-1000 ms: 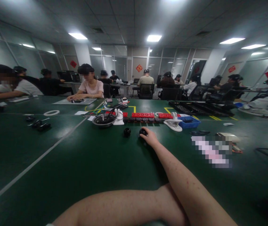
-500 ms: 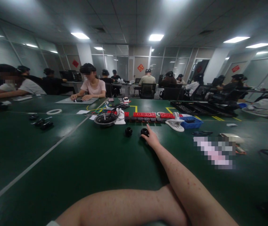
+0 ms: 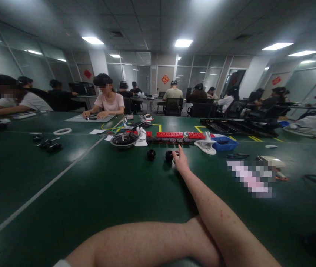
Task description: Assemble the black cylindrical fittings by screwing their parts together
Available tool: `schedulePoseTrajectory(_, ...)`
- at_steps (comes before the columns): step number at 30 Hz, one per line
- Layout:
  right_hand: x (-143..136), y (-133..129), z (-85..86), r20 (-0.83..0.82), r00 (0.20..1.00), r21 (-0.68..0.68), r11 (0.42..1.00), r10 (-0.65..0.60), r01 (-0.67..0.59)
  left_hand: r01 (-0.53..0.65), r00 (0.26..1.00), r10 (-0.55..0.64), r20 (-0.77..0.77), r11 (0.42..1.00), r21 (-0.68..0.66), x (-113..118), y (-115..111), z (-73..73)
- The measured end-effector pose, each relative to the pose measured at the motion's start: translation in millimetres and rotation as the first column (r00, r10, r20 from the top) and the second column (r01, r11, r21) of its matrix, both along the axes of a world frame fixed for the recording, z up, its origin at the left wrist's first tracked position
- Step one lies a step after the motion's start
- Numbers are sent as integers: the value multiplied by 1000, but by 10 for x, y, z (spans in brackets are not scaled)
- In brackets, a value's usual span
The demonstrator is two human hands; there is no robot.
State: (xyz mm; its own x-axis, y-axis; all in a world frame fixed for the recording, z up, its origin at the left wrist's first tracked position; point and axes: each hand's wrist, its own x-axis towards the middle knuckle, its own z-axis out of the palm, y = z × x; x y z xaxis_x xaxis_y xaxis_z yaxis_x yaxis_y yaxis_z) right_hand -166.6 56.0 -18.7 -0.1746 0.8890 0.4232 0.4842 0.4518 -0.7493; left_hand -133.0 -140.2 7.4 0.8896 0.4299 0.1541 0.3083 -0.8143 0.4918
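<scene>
My right hand (image 3: 180,162) reaches forward over the green table, just right of a small round black object (image 3: 169,156). Its index finger stretches forward and its thumb stands apart; no held thing shows in it. Whether the hand still touches the black object I cannot tell. A second, similar round black object (image 3: 151,155) sits a little to the left. My left forearm (image 3: 138,241) lies across the table's near edge and passes beneath my right arm. The left hand itself is hidden or outside the picture.
Beyond my hand stand a row of red blocks (image 3: 169,134), a metal bowl (image 3: 124,141), white clamps (image 3: 205,144) and a blue bin (image 3: 225,144). Black trays (image 3: 230,127) lie back right, black parts (image 3: 50,144) and a tape ring (image 3: 62,131) left. A person (image 3: 106,100) works opposite.
My right hand has shifted slightly right, its thumb and fingers coming away from the top of the round black object. The left forearm stays where it was.
</scene>
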Motion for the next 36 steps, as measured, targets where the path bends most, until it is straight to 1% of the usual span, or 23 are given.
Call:
schedulePoseTrajectory(1, 12, -9, 4, -17, 1000, 13, 1000, -21, 21, 37, 999, -34, -31, 995, 91, -4, -5, 16)
schedulePoseTrajectory(3, 45, -41, 18, -44, 997, 37, 997, -63, 64, 91, 994, -73, -76, 958, 270, -14, -20, 51)
schedulePoseTrajectory(5, 88, -85, 35, -63, 992, 54, 993, -105, 108, 76, 997, -60, -57, 930, 359, -28, -40, 77)
schedulePoseTrajectory(7, 139, -128, 48, -81, 985, 54, 986, -152, 156, 36, 999, -32, -17, 918, 396, -44, -62, 85)
schedulePoseTrajectory(10, 234, -183, 48, -104, 969, 15, 974, -222, 225, -23, 1000, 12, 29, 913, 407, -64, -93, 73)
schedulePoseTrajectory(14, 396, -261, 32, -103, 962, -55, 967, -252, 247, -100, 995, 83, 58, 913, 397, -70, -118, 55)
schedulePoseTrajectory(17, 536, -353, 37, -72, 973, -120, 970, -221, 211, -122, 992, 121, 27, 911, 393, -66, -121, 59)
schedulePoseTrajectory(20, 692, -515, 80, -28, 984, -194, 967, -174, 165, -106, 989, 138, -59, 919, 379, -67, -114, 74)
schedulePoseTrajectory(23, 884, -799, 159, 23, 995, -245, 964, -101, 104, -79, 984, 132, -122, 925, 372, -78, -100, 89)
schedulePoseTrajectory(26, 1173, -1192, 265, 99, 995, -270, 963, 32, -5, -81, 986, 125, -113, 938, 337, -92, -83, 99)
schedulePoseTrajectory(27, 1302, -1326, 309, 143, 985, -273, 961, 91, -49, -85, 984, 129, -120, 945, 314, -95, -79, 102)
schedulePoseTrajectory(28, 1449, -1451, 362, 270, 950, -266, 960, 156, -83, -87, 983, 129, -130, 953, 291, -99, -77, 106)
schedulePoseTrajectory(29, 1615, -1561, 423, 378, 906, -261, 961, 188, -91, -87, 982, 128, -137, 959, 270, -102, -76, 110)
schedulePoseTrajectory(30, 1796, -1654, 495, 453, 872, -254, 965, 185, -73, -86, 983, 125, -138, 964, 253, -105, -77, 114)
schedulePoseTrajectory(32, 2190, -1783, 663, 517, 852, -182, 983, 76, 23, -81, 986, 112, -125, 970, 229, -113, -82, 123)
schedulePoseTrajectory(33, 2393, -1825, 752, 534, 845, -127, 986, -22, 105, -80, 987, 108, -118, 972, 219, -117, -84, 127)
schedulePoseTrajectory(34, 2590, -1856, 837, 551, 823, -81, 974, -135, 214, -81, 988, 107, -116, 975, 209, -120, -87, 131)
schedulePoseTrajectory(35, 2775, -1879, 912, 579, 780, -50, 944, -238, 326, -80, 988, 105, -117, 976, 201, -123, -88, 134)
schedulePoseTrajectory(36, 2942, -1898, 969, 614, 706, 9, 898, -352, 440, -79, 988, 103, -117, 977, 196, -126, -89, 135)
